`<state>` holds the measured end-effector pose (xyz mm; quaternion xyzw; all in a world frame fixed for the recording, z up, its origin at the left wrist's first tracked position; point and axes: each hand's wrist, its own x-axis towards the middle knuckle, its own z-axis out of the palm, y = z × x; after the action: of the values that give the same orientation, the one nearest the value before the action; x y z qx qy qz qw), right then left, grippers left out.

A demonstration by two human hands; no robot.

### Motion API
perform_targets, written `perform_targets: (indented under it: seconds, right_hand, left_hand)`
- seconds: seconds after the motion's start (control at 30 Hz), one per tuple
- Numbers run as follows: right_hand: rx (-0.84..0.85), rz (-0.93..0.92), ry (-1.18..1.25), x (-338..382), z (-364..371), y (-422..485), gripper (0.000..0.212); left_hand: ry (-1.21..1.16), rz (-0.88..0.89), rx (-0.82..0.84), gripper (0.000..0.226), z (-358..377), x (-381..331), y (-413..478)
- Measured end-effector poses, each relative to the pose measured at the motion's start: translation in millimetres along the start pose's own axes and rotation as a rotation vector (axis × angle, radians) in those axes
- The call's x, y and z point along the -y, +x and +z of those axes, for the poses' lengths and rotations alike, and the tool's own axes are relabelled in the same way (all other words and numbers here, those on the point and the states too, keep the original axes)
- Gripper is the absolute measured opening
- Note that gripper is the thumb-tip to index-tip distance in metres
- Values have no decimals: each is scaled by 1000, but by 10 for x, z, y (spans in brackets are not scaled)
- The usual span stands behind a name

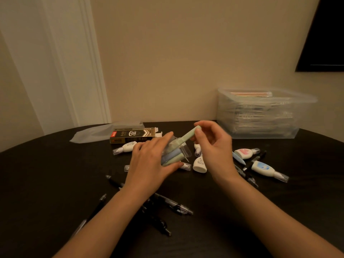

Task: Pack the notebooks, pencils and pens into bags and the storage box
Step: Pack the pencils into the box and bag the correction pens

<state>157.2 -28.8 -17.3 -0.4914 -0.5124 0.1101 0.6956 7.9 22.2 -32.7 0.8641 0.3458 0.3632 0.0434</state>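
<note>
Holding a small clear bag (183, 152) above the dark table (46, 174), our left hand (149, 164) wraps it from the left. The fingers reach over the top and the thumb presses underneath. Inside the bag lie pastel pens (171, 158), one blue between green ones, side by side with their ends toward the bag's mouth on the right.

Our right hand (214, 146) pinches a pale green pen (186, 136) by its upper end between thumb and fingertips, the other fingers loosely curled. The pen runs on a slant: the gripped end is up and to the right, and the lower end points down-left into the bag's mouth. We cannot tell how far in it reaches.

At the far right against the wall stands a clear storage box (260, 116) without a lid. Orange-toned pencils (251, 94) show near its top, and the layers beneath are too blurred to name.

A black-and-gold pen carton (133, 135) lies behind the left hand, lengthwise left to right, with its right end flap open. What it holds is hidden. A flat clear bag (100, 133) lies just behind it.

Correction tapes lie around both hands: a white one (126, 148), a pink one (245, 153) and a blue one (264, 167). Black pens (175, 204) lie scattered on the table below our wrists.
</note>
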Motion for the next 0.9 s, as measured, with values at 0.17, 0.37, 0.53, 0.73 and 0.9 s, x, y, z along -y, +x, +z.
perform_targets:
  seconds: [0.17,0.37,0.53,0.73,0.9]
  right_hand:
    - [171,17,-51,-29,63,-109,16]
    - [293,14,-169,-110,0,-83,12]
    - [355,34,-140,-102,-33,-63,22]
    - [481,8,-230,-142,-98,-23,30]
    - [277,15,-475,-224,-243,252,20]
  left_hand:
    - [12,31,-37,78,3,-6,-12]
    - [43,56,-7,78,-9,-23,-25]
    - [67,61,4,79,-22,-19,-22]
    - [27,21,37,78,-1,41,0]
    - [35,40,41,79,14,29,17]
